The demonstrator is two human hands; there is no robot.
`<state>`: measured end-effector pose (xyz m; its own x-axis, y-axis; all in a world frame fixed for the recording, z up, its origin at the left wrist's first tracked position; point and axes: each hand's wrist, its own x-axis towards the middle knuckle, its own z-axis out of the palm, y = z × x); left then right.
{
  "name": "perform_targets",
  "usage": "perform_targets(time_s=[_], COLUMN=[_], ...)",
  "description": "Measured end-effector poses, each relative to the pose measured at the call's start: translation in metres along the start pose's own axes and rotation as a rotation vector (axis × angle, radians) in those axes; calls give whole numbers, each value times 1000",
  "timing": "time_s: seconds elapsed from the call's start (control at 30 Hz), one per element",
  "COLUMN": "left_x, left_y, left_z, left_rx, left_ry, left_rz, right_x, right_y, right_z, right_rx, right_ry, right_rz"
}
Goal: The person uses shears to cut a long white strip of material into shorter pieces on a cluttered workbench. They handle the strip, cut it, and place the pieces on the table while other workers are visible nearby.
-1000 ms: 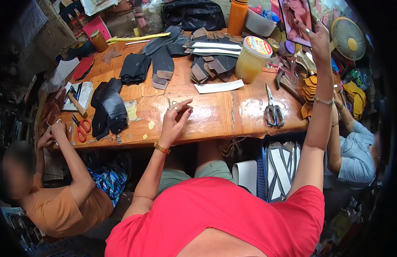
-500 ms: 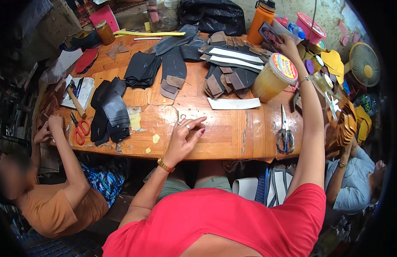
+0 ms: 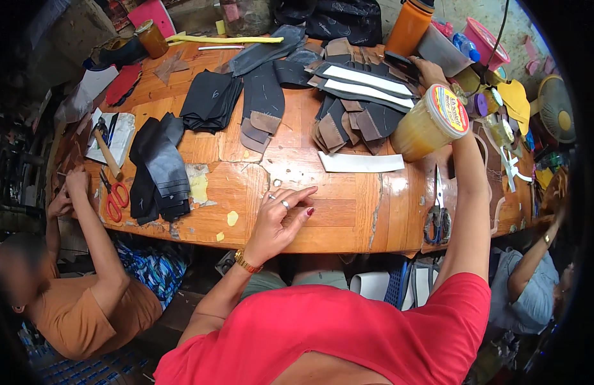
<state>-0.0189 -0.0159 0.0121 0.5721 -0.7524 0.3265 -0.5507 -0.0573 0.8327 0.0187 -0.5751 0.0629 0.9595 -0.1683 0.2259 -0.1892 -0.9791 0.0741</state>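
My right hand (image 3: 430,72) reaches to the far right of the table, behind a lidded tub of amber paste (image 3: 425,128). It grips a dark phone (image 3: 401,62), low beside stacked black pieces with white strips (image 3: 367,90); the tub hides part of my wrist. My left hand (image 3: 281,221) is over the near middle of the table, index finger stretched and the others loosely bent, with nothing in it. Beyond it lies a white strip (image 3: 362,163). Dark-handled scissors (image 3: 437,215) lie beside my right forearm.
Black cut pieces (image 3: 210,101) lie across the wooden table (image 3: 246,179). At left are red-handled scissors (image 3: 117,200), a hammer (image 3: 109,154) and a seated person (image 3: 98,301). An orange bottle (image 3: 409,27) stands at the back. Another person (image 3: 528,282) works at right.
The phone in my right hand has gone down from upright to nearly flat. My left hand stays in place. The person at right has moved a bundle of tan pieces away from the table edge.
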Motion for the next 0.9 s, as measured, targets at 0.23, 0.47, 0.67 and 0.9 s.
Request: perform_targets(time_s=[0.23, 0.47, 0.67, 0.9], left_x=[0, 0, -6, -7], left_y=[-1, -3, -15, -16], left_z=[2, 2, 11, 12], left_rx=[-31, -48, -212, -363], left_ry=[24, 15, 88, 37], left_rz=[1, 23, -20, -88], right_x=[-24, -54, -126, -217], right_y=[-15, 15, -33, -158], right_z=[-3, -42, -114, -115], right_rx=[185, 611, 710, 1114], right_ry=[5, 150, 633, 773], right_rz=[-103, 71, 155, 163])
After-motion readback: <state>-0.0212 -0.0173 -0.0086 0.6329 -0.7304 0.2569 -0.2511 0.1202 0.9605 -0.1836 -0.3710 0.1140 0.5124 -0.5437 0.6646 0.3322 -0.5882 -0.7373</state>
